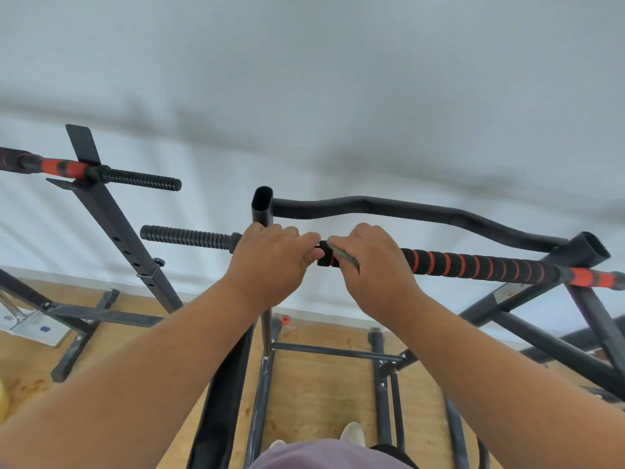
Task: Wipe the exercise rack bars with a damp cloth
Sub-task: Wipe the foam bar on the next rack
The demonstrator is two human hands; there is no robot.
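Both hands are raised to a long bar [473,265] that runs across the rack at chest height. The left hand [270,262] is curled over the bar just where it meets an upright post [262,206], the fingers wrapped down the far side and the fingertips pointing toward the other hand. The right hand [375,262] sits just beside it, almost touching, and pinches a small grey-green cloth [343,255] between thumb and fingers, pressing it against the bar. Only a strip of the cloth shows at the edge of the right hand — the rest is hidden under the palm. Between the two hands a short stretch of black grip with a red stripe is visible.

To the right of the right hand the bar carries a black foam sleeve with a red spiral, ending in a red-banded section near the frame edge. To the left of the left hand the bar continues as a ribbed black end [186,235]. Beyond the hands, past the post's open top, a wavy black bar [389,206] crosses to a second upright on the right.

Far to the left of the left hand stands a separate stand [111,225] with a row of holes, holding another bar [101,172] with red bands and a ribbed tip. Below the arms are the rack's base tubes on a wooden floor [321,384], and a shoe [353,431] shows near the bottom edge. The wall [338,79] behind is pale and plain.
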